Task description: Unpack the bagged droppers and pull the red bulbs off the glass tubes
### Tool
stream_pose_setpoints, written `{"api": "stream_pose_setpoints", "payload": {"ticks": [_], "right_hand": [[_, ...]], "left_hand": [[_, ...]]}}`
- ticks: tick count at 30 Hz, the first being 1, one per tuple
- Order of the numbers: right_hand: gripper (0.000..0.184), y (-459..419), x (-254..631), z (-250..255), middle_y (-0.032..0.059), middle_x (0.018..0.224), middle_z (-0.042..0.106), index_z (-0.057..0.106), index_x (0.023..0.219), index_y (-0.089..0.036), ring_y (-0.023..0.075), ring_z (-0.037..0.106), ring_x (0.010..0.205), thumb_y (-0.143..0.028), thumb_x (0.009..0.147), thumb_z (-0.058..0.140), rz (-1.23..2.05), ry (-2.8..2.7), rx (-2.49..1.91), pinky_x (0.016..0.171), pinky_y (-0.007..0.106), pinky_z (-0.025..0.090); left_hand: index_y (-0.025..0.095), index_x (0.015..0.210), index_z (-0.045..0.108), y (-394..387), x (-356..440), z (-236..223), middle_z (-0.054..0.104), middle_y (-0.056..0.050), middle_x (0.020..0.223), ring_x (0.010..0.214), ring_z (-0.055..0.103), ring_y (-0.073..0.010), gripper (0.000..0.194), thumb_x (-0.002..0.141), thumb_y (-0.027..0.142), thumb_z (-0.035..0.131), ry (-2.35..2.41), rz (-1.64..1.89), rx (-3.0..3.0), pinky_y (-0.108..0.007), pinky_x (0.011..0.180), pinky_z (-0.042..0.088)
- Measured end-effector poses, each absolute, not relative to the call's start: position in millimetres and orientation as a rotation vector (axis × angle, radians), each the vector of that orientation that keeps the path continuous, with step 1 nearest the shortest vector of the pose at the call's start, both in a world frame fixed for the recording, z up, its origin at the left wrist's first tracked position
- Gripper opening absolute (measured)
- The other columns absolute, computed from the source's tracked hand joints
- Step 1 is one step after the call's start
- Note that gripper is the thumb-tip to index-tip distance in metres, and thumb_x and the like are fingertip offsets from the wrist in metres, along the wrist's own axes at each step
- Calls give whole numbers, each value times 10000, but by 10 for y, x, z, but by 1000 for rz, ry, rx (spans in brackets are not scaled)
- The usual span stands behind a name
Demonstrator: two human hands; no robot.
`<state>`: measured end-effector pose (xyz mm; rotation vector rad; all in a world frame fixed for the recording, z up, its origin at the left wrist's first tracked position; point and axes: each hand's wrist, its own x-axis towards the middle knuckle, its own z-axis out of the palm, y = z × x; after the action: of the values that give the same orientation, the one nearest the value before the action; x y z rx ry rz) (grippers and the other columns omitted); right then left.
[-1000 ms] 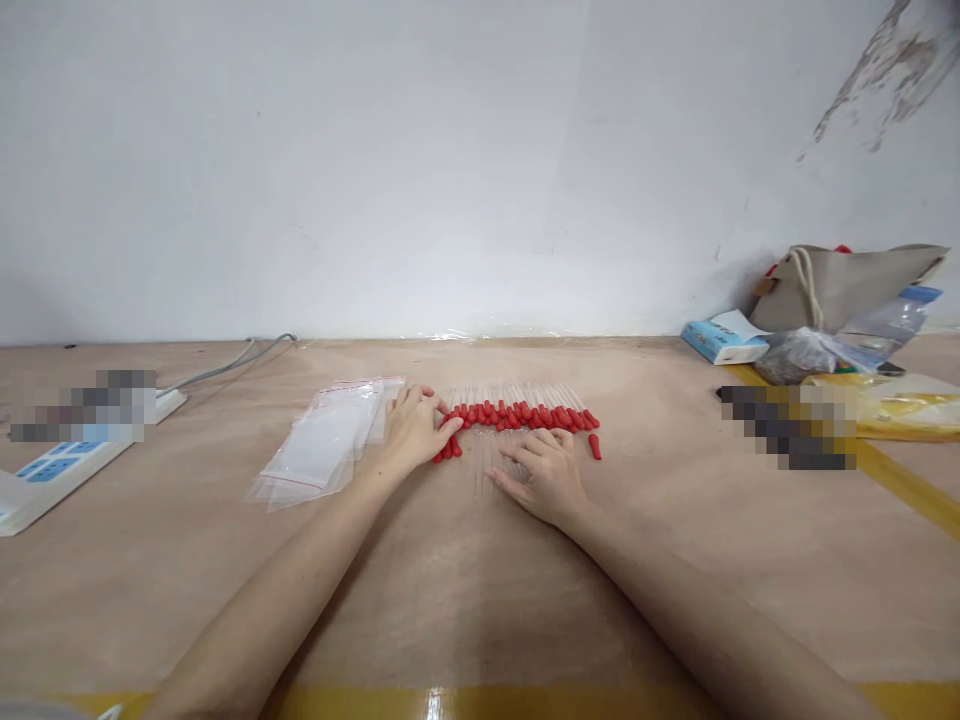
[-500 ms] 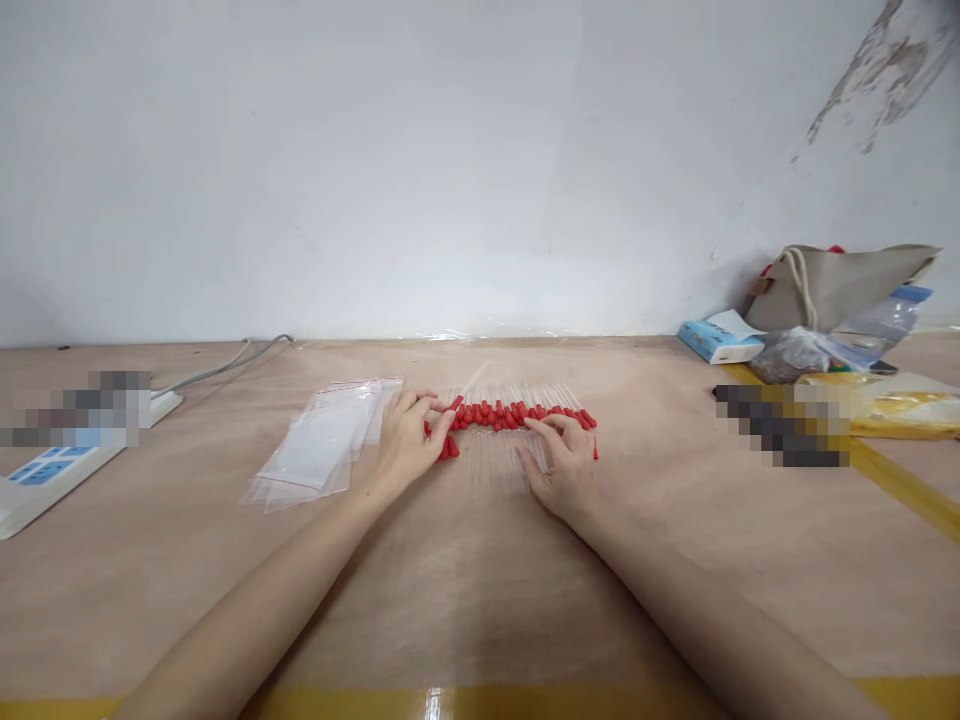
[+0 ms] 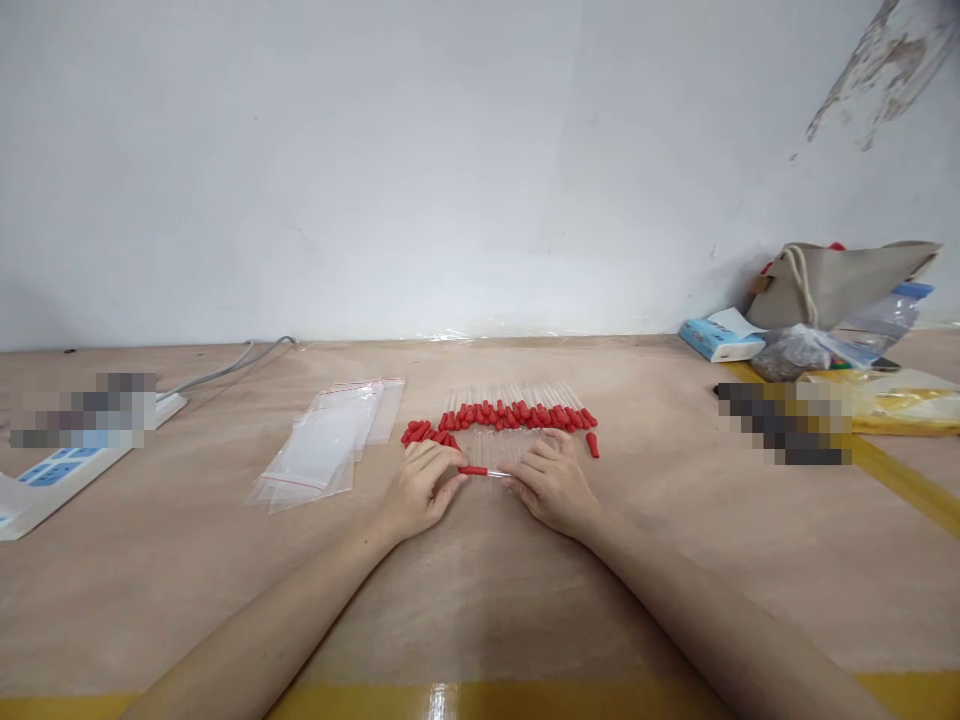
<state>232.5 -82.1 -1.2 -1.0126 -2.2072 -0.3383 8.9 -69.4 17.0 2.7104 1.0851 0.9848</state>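
Observation:
My left hand (image 3: pixel 421 488) pinches a red rubber dropper bulb (image 3: pixel 473 470) by its end. My right hand (image 3: pixel 553 484) grips a clear glass tube (image 3: pixel 496 474) whose tip meets the bulb's mouth; how far it sits inside I cannot tell. Just beyond both hands lie several loose clear tubes (image 3: pixel 491 442), partly covered by my right hand. Loose red bulbs (image 3: pixel 426 432) are heaped beside my left fingers. Farther back is a row of droppers (image 3: pixel 517 412), red bulbs toward me and tubes pointing to the wall. One single bulb (image 3: pixel 592 445) rests right of my right hand.
Clear zip bags (image 3: pixel 319 450) lie fanned out on the left of the table (image 3: pixel 480 620). A power strip (image 3: pixel 75 465) with a grey cable is at far left. A blue box (image 3: pixel 720 338), a cloth bag (image 3: pixel 862 285) and plastic packets (image 3: pixel 892 400) stand at right.
My left hand has drawn back toward me from the droppers, bringing a red bulb. My right hand now holds a tube against it. The dropper in my left fingers has joined the row.

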Motion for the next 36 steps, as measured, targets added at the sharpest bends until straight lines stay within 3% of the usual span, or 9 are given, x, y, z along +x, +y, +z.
{"api": "stream_pose_setpoints", "payload": {"ticks": [8,14,19,25,29,36], "right_hand": [[199,-911,2281,-26,-21,569,542,629,827,-226,108,436,645,-280,844,438,-284,-2263,-890,887,357,237],[157,-939,2276,-30,-43,543,524,615,887,-241,97,425,627,-241,829,469,-374,-2207,-811,887,344,253],[242,-976,2331,-20,-45,610,560,587,996,-271,96,454,648,-162,837,441,-481,-2256,-667,918,345,242],[271,-879,2537,2,-10,637,564,596,1030,-282,132,458,697,-178,810,477,-429,-1998,-1006,786,334,314],[287,-776,2443,20,37,745,590,580,1068,-194,145,484,736,-179,819,438,-311,-1936,-1239,708,305,316],[186,-673,2226,-2,29,713,621,621,845,-171,136,500,710,-180,814,438,-260,-1973,-1240,725,295,296]], "left_hand": [[211,797,606,-755,104,152,637,-1,689,685,518,-144,166,824,331,495,1010,904,2840,-304,685,340],[198,737,586,-806,109,214,630,-3,668,653,503,-137,193,841,305,464,987,901,2812,-308,682,340],[199,709,584,-833,68,240,611,-10,636,632,508,-137,245,854,302,416,1000,820,2761,-315,679,361],[201,755,590,-651,-165,277,623,-7,718,649,555,-127,200,832,310,441,1331,1211,2411,-257,614,433],[199,872,609,-531,-160,287,628,-28,854,781,579,-147,190,811,313,470,1489,1445,2271,-277,716,465],[183,899,601,-428,-117,130,604,-32,832,752,567,-137,199,801,311,484,1561,1424,2295,-268,700,467]]}}
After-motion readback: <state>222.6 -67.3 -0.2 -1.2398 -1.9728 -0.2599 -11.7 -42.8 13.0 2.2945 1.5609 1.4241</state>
